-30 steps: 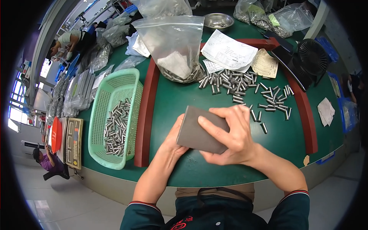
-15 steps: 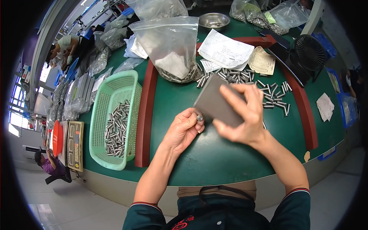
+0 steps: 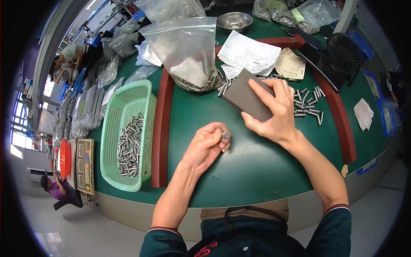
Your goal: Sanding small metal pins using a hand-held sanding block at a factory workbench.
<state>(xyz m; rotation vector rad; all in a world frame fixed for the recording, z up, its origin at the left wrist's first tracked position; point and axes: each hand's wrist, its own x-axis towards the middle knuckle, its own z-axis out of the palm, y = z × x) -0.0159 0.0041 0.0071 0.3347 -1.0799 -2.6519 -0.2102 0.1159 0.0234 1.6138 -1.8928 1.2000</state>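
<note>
A: And the left hand (image 3: 205,143) was closed up, fingers curled and thumb pressed down, with a metal pin (image 3: 224,135) pinched tight, its round end poking out toward the right!

B: Over on the other side, the right hand (image 3: 276,109) was spread wider, yet it had hold of a flat grey block (image 3: 246,96), thumb along the near edge, fingers across the top face.

A: So the pin sat in the left grip, above the bare middle of the green table (image 3: 257,180), with the block up beyond it, well apart. Was the block touching the tabletop?

B: Couldn't tell from that angle! It did cover part of the loose pins (image 3: 308,100) scattered behind it. And what a busy surface: a red frame (image 3: 162,141) ran round the work area, and just outside its left rail stood a pale green basket (image 3: 147,96), more pins heaped inside.

A: Up top, a clear plastic bag (image 3: 188,51) bulged beside a white paper sheet (image 3: 248,51), a steel bowl (image 3: 234,20) lay farther back, and a black fan (image 3: 343,49) stood at the right. Away to the left, a person in purple (image 3: 61,190) sat in the room!

B: And the pose? Left forearm (image 3: 177,192) slanted up and inward from the lower edge; right forearm (image 3: 314,162) angled up leftward, elbow bent, that hand reaching farther across the table.
</note>
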